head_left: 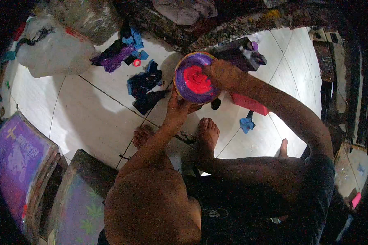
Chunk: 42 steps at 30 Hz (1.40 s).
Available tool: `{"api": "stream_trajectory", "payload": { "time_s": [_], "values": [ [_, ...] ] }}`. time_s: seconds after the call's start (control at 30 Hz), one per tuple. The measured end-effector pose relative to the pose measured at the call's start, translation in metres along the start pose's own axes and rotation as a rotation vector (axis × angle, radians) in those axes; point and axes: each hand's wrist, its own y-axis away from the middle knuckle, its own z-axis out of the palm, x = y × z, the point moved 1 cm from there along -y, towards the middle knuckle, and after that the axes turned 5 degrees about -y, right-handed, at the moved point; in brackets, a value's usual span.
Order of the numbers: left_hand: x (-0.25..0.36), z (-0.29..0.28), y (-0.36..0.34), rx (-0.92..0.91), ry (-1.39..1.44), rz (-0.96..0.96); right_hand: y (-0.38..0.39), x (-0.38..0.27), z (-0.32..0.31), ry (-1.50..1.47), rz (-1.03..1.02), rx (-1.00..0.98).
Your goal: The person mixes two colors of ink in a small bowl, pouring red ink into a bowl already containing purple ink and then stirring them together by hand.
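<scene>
A round tub [183, 90] is held out in front of me, tilted so that its inside shows. Purple coats its inner wall, and a bright red, paint-like mass [195, 79] lies in the middle. My left hand [178, 107] grips the tub from below at its near left side, with the thumb up along the wall. From the right, my right hand [224, 75] reaches over the rim, its fingers curled at the edge of the red mass. Whatever those fingers hold, if anything, is too dark to make out.
Beyond the tub stands a dark canister [249, 55] with a purple cap, and a red box [251, 104] lies under my right forearm. Dark and blue scraps [145, 87] litter the tiled floor. Printed panels [22, 151] lean at the left, below a whitish bag [55, 49].
</scene>
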Motion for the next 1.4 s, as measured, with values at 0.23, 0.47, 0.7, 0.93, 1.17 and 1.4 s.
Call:
{"api": "stream_trajectory", "payload": {
  "time_s": [0.23, 0.47, 0.7, 0.93, 1.17, 1.4],
  "values": [
    [-0.007, -0.006, -0.002, 0.051, -0.136, 0.045, 0.002, -0.017, -0.02, -0.026, 0.01, 0.005],
    [-0.021, -0.013, -0.006, 0.096, -0.363, 0.206, 0.013, -0.036, -0.03, -0.07, -0.067, 0.053],
    [-0.028, -0.013, -0.005, -0.036, 0.136, -0.039, 0.009, -0.006, 0.004, 0.01, -0.119, 0.086],
    [-0.012, 0.001, -0.003, -0.048, -0.043, 0.112, 0.02, -0.008, 0.008, -0.029, -0.105, 0.124],
    [-0.004, -0.002, -0.003, -0.049, 0.128, -0.006, 0.018, -0.025, -0.028, -0.009, -0.102, 0.112],
    [0.003, 0.005, 0.001, 0.005, 0.023, 0.01, 0.008, -0.006, -0.002, 0.144, 0.075, 0.058]
  ]
}}
